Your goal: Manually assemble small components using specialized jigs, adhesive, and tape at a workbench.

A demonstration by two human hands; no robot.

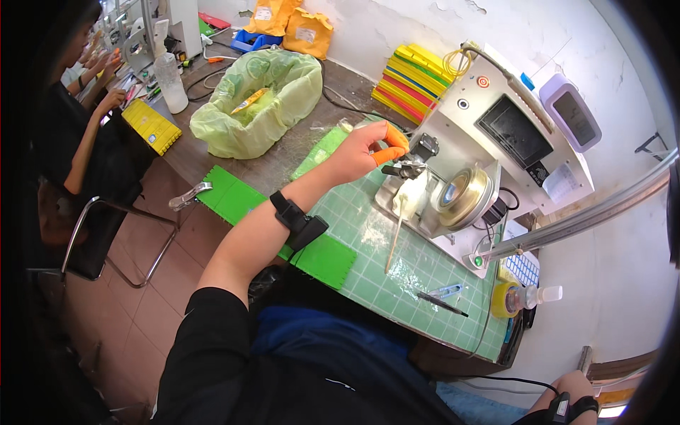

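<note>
While the left hand [356, 151] is raised, its fingertips sit near the black fixture [405, 170]

At left, a bin lined with a green bag [219, 132]. Next, left thumb and forefinger in orange covers [395, 137], curled tip to tip; cannot tell whether anything is pinched between. Fixture just below the tips; contact unclear. Below it, a white wad on a stick [411, 197]; rightward, a round gold-toned disc [457, 191] on the white machine [467, 131]. Right hand out of view; finger state undetermined.
</note>
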